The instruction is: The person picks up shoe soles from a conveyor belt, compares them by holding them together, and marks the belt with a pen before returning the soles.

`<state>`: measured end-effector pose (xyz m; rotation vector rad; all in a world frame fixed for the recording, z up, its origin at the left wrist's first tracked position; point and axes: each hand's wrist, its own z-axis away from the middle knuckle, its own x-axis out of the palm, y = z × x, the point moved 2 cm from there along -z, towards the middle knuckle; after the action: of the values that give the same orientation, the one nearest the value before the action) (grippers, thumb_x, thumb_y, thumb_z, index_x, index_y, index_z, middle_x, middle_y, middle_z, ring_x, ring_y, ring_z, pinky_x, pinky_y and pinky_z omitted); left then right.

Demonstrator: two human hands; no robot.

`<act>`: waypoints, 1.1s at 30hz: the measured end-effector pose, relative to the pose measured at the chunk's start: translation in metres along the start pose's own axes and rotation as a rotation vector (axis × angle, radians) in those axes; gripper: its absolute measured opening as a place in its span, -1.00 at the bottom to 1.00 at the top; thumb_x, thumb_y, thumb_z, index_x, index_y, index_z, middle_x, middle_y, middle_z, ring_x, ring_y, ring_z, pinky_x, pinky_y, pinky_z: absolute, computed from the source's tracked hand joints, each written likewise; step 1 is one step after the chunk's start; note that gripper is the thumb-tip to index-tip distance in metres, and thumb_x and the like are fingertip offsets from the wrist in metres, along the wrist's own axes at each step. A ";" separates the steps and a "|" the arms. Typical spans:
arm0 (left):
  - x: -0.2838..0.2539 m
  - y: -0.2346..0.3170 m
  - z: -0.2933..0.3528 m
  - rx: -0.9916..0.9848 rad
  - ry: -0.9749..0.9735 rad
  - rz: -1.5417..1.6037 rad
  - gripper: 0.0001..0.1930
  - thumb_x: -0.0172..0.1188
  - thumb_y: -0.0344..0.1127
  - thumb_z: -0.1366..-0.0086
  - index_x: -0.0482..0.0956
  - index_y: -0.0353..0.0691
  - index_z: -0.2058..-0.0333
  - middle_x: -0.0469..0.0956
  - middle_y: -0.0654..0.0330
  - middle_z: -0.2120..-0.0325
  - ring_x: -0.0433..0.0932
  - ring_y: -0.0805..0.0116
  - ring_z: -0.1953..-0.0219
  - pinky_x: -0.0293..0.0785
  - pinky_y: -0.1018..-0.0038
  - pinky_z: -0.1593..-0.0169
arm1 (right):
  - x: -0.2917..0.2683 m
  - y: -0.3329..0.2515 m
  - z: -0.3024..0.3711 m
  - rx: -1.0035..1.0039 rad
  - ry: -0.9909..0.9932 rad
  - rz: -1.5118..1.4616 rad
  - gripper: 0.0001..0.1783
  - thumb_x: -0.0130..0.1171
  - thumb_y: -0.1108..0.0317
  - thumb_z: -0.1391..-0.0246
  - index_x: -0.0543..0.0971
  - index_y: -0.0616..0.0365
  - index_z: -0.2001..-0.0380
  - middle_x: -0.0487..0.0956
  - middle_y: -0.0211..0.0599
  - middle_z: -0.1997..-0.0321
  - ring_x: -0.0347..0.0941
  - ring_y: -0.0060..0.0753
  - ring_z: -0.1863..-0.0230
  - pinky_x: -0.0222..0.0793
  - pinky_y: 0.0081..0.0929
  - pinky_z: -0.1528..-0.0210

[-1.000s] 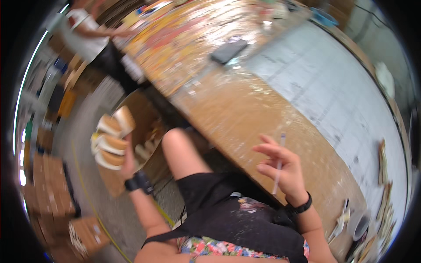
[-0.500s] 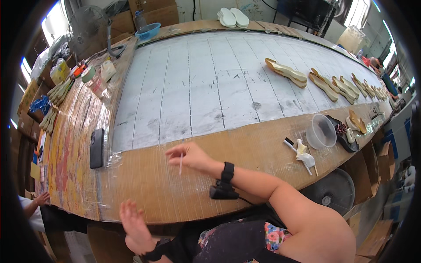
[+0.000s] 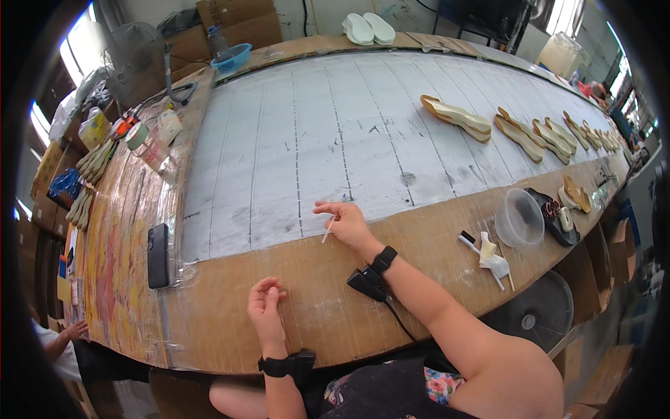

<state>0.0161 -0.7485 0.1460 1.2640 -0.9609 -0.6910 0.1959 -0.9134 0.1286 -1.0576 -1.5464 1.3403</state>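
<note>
My right hand point(image 3: 347, 222) is over the near edge of the white sheet point(image 3: 265, 160). Pinched between its thumb and fingers is a thin whitish stick point(image 3: 328, 230), tilted, with its lower end showing below the fingers. My left hand point(image 3: 266, 311) hovers above the cardboard-covered near strip point(image 3: 209, 307) of the table, its fingers loosely curved and nothing visible in them. Both wrists wear black straps with small devices. Toward the right of the sheet lie tan-and-cream shoe soles point(image 3: 455, 120), the nearest ones larger in view, with several more trailing to the far right.
A dark phone point(image 3: 158, 255) lies on the left. Brushes with a crumpled white wrapper point(image 3: 492, 262), a clear plastic tub point(image 3: 519, 218) and a black sole point(image 3: 555, 216) occupy the right front. White slippers point(image 3: 368, 29) and a blue basin point(image 3: 231, 59) stand at the back. Another person's hand point(image 3: 75, 329) rests at lower left.
My right hand has moved right and farther from me, still holding the stick. My left hand has risen to the right over the table, and its fingers have curled.
</note>
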 end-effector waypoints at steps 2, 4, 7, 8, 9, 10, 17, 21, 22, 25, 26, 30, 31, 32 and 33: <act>-0.004 -0.004 -0.001 -0.025 0.017 0.066 -0.81 -0.03 -0.46 -0.19 0.37 -0.27 0.19 0.43 0.21 0.27 0.41 0.47 0.23 0.38 0.60 0.22 | -0.002 -0.005 0.001 -0.017 -0.017 0.102 -0.60 -0.13 0.64 0.31 0.55 0.20 0.32 0.51 -0.26 0.13 0.32 -0.65 0.55 0.27 -0.68 0.44; -0.009 -0.002 0.002 -0.058 0.060 0.244 -0.81 -0.06 -0.46 -0.20 0.36 -0.29 0.19 0.43 0.19 0.29 0.43 0.44 0.25 0.39 0.53 0.18 | -0.001 -0.007 0.002 -0.081 -0.003 0.183 -0.62 -0.13 0.62 0.29 0.55 0.19 0.34 0.52 -0.23 0.19 0.37 -0.55 0.53 0.29 -0.64 0.43; -0.013 -0.004 -0.001 -0.092 0.072 0.395 -0.80 -0.09 -0.42 -0.22 0.34 -0.27 0.17 0.43 0.16 0.27 0.43 0.40 0.23 0.40 0.49 0.17 | 0.002 -0.003 0.002 -0.144 -0.040 0.327 -0.68 -0.11 0.57 0.24 0.56 0.17 0.37 0.54 -0.17 0.32 0.44 -0.35 0.46 0.33 -0.55 0.39; -0.014 -0.005 -0.001 -0.095 0.067 0.397 -0.80 -0.09 -0.42 -0.22 0.34 -0.27 0.17 0.43 0.16 0.27 0.43 0.40 0.23 0.40 0.49 0.17 | 0.003 0.000 0.002 -0.144 -0.089 0.388 -0.71 -0.09 0.54 0.22 0.56 0.15 0.39 0.54 -0.15 0.39 0.47 -0.25 0.42 0.35 -0.49 0.37; -0.016 -0.006 -0.001 -0.106 0.062 0.416 -0.78 -0.08 -0.39 -0.23 0.32 -0.24 0.15 0.43 0.18 0.27 0.42 0.41 0.21 0.38 0.49 0.14 | 0.005 -0.001 0.003 -0.142 -0.086 0.389 -0.71 -0.09 0.54 0.22 0.56 0.15 0.39 0.54 -0.15 0.39 0.47 -0.25 0.42 0.35 -0.49 0.37; -0.018 -0.006 -0.002 -0.115 0.057 0.434 -0.77 -0.08 -0.36 -0.23 0.31 -0.21 0.13 0.42 0.20 0.26 0.40 0.42 0.19 0.36 0.49 0.11 | 0.008 -0.002 0.005 -0.164 -0.107 0.448 -0.75 -0.06 0.50 0.20 0.57 0.14 0.40 0.54 -0.16 0.42 0.47 -0.23 0.40 0.35 -0.45 0.35; -0.011 -0.001 -0.001 -0.095 0.035 0.462 -0.76 -0.10 -0.37 -0.23 0.29 -0.23 0.11 0.42 0.16 0.25 0.41 0.39 0.19 0.38 0.45 0.13 | 0.004 -0.007 0.004 -0.214 -0.105 0.527 -0.80 -0.02 0.40 0.16 0.57 0.10 0.44 0.54 -0.21 0.46 0.47 -0.20 0.40 0.36 -0.37 0.33; -0.010 -0.003 -0.001 -0.110 0.029 0.480 -0.73 -0.08 -0.36 -0.22 0.28 -0.21 0.09 0.41 0.18 0.23 0.40 0.41 0.18 0.38 0.46 0.12 | 0.001 -0.008 0.005 -0.218 -0.095 0.517 -0.81 -0.01 0.37 0.15 0.57 0.07 0.44 0.55 -0.22 0.46 0.47 -0.20 0.40 0.36 -0.37 0.34; -0.010 -0.004 -0.001 -0.119 0.023 0.492 -0.72 -0.07 -0.36 -0.22 0.28 -0.20 0.08 0.41 0.20 0.22 0.41 0.43 0.18 0.38 0.47 0.11 | 0.000 -0.008 0.006 -0.205 -0.105 0.537 -0.81 0.00 0.35 0.14 0.57 0.07 0.43 0.55 -0.23 0.46 0.47 -0.20 0.40 0.36 -0.38 0.34; -0.007 -0.007 0.003 -0.123 0.041 0.479 -0.72 -0.07 -0.36 -0.22 0.28 -0.21 0.08 0.41 0.20 0.22 0.40 0.43 0.18 0.38 0.47 0.12 | -0.003 -0.011 0.007 -0.175 -0.107 0.548 -0.81 0.01 0.30 0.12 0.56 0.07 0.44 0.54 -0.22 0.48 0.46 -0.20 0.41 0.35 -0.37 0.37; -0.007 -0.006 0.000 -0.127 0.030 0.479 -0.72 -0.07 -0.36 -0.22 0.28 -0.21 0.08 0.41 0.20 0.22 0.40 0.43 0.18 0.38 0.47 0.12 | -0.003 -0.011 0.006 -0.158 -0.109 0.544 -0.81 0.01 0.27 0.10 0.56 0.07 0.45 0.53 -0.21 0.49 0.45 -0.18 0.41 0.34 -0.36 0.38; -0.002 -0.005 0.006 -0.113 0.011 0.473 -0.71 -0.06 -0.36 -0.21 0.28 -0.22 0.08 0.40 0.20 0.22 0.39 0.41 0.17 0.37 0.48 0.12 | -0.010 -0.017 0.005 -0.155 -0.078 0.568 -0.82 -0.01 0.26 0.08 0.54 0.07 0.48 0.52 -0.19 0.51 0.43 -0.13 0.43 0.30 -0.31 0.41; -0.004 -0.006 0.004 -0.103 -0.005 0.462 -0.70 -0.06 -0.35 -0.21 0.28 -0.23 0.07 0.40 0.20 0.21 0.39 0.41 0.17 0.37 0.49 0.12 | -0.010 -0.017 0.006 -0.126 -0.072 0.523 -0.82 -0.03 0.26 0.07 0.52 0.07 0.51 0.51 -0.18 0.51 0.42 -0.10 0.42 0.29 -0.29 0.40; -0.006 -0.007 0.004 -0.111 -0.028 0.483 -0.70 -0.06 -0.35 -0.21 0.28 -0.23 0.07 0.40 0.20 0.21 0.39 0.41 0.17 0.37 0.49 0.12 | -0.009 -0.016 0.007 -0.098 -0.061 0.479 -0.82 -0.06 0.27 0.06 0.50 0.07 0.53 0.50 -0.17 0.50 0.40 -0.07 0.41 0.27 -0.27 0.40; -0.009 -0.009 0.004 -0.099 -0.013 0.474 -0.70 -0.06 -0.35 -0.21 0.27 -0.23 0.07 0.39 0.20 0.21 0.39 0.41 0.17 0.37 0.49 0.12 | -0.007 -0.010 0.006 -0.087 -0.069 0.476 -0.82 -0.08 0.26 0.05 0.49 0.07 0.51 0.50 -0.17 0.49 0.40 -0.06 0.39 0.26 -0.27 0.38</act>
<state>0.0086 -0.7442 0.1353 0.8975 -1.1694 -0.3691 0.1920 -0.9225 0.1376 -1.5148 -1.4656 1.6494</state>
